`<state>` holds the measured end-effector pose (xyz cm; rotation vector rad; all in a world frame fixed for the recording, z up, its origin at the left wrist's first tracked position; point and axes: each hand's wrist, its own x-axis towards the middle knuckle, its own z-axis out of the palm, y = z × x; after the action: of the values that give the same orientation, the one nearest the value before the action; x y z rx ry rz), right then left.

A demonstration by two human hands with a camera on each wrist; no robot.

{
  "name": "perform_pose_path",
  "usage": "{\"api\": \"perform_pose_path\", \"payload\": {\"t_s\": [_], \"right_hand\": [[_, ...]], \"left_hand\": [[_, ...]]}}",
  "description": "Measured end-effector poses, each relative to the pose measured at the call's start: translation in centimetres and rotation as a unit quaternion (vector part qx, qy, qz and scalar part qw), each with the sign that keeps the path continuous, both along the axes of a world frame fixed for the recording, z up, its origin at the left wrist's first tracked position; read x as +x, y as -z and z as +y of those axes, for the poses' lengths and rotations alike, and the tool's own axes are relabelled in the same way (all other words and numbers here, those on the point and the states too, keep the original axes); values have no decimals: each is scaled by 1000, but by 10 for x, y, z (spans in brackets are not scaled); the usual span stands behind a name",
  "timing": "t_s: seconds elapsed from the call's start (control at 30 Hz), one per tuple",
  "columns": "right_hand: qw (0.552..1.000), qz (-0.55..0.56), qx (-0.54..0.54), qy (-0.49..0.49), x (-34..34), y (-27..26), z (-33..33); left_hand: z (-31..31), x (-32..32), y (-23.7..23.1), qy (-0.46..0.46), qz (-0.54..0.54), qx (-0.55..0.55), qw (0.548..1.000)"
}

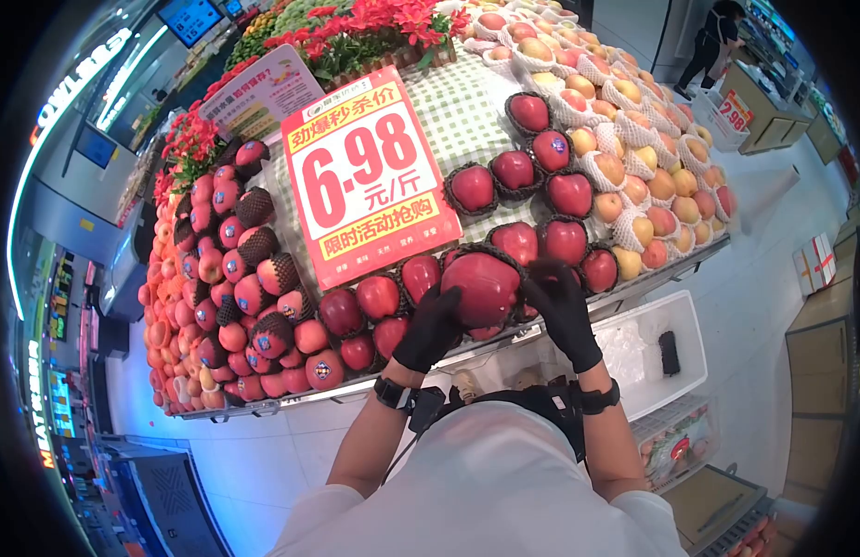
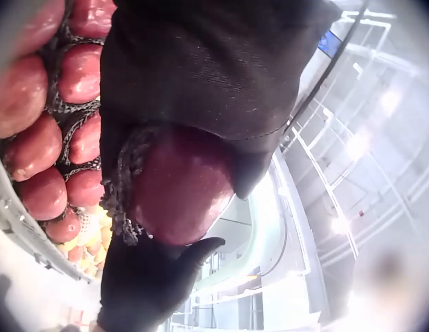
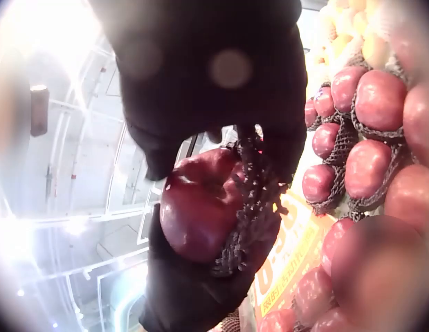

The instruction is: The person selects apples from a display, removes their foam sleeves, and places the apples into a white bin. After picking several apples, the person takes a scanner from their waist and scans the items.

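Note:
A large dark-red apple (image 1: 481, 290) is held up over the front edge of the fruit display. My black-gloved left hand (image 1: 432, 330) grips it from the left, thumb and fingers around its side. A black foam net (image 3: 250, 200) covers one side of the apple and leaves the stem end bare. On the other side, my gloved right hand (image 1: 565, 316) has its fingertips at the edge of this net and pinches it. Behind the hands, red apples (image 1: 514, 170) in black nets stand in rows on a checked cloth (image 1: 467, 93).
A price sign (image 1: 370, 176) leans behind the apples. Smaller apples (image 1: 230, 269) are piled at left, and pale fruit (image 1: 662, 186) in white nets at right. Below the display edge stands a white bin (image 1: 648, 357). Red flowers (image 1: 384, 32) line the back.

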<state>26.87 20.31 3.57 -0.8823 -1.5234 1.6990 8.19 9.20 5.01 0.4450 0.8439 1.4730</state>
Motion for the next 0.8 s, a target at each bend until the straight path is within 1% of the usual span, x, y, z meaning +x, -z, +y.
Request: {"api": "perform_pose_path", "payload": {"t_s": [0.07, 0.17, 0.27, 0.37, 0.47, 0.57, 0.67, 0.77, 0.8], "right_hand": [[997, -69, 17, -13, 1, 11, -3], [997, -77, 14, 27, -3, 9, -13], [993, -88, 9, 74, -5, 15, -14], [980, -138, 78, 124, -4, -4, -19], [977, -105, 95, 160, -6, -7, -24], [971, -92, 142, 170, -5, 1, -30], [973, -83, 136, 168, -4, 2, -33], [985, -23, 90, 144, -4, 9, -33], [988, 25, 48, 141, -5, 8, -30]], "left_hand": [[0, 5, -6, -30, -57, -9, 998], [0, -1, 16, -14, -52, 26, 998], [0, -2, 22, -27, 58, 41, 997], [2, 4, 17, -55, 107, 33, 992], [3, 7, 16, -66, 58, 33, 996], [3, 6, 17, -64, 16, 26, 997], [3, 10, 8, -71, 15, 30, 997], [1, 13, 0, -77, -8, 41, 996], [0, 12, 2, -68, -9, 40, 997]]}}
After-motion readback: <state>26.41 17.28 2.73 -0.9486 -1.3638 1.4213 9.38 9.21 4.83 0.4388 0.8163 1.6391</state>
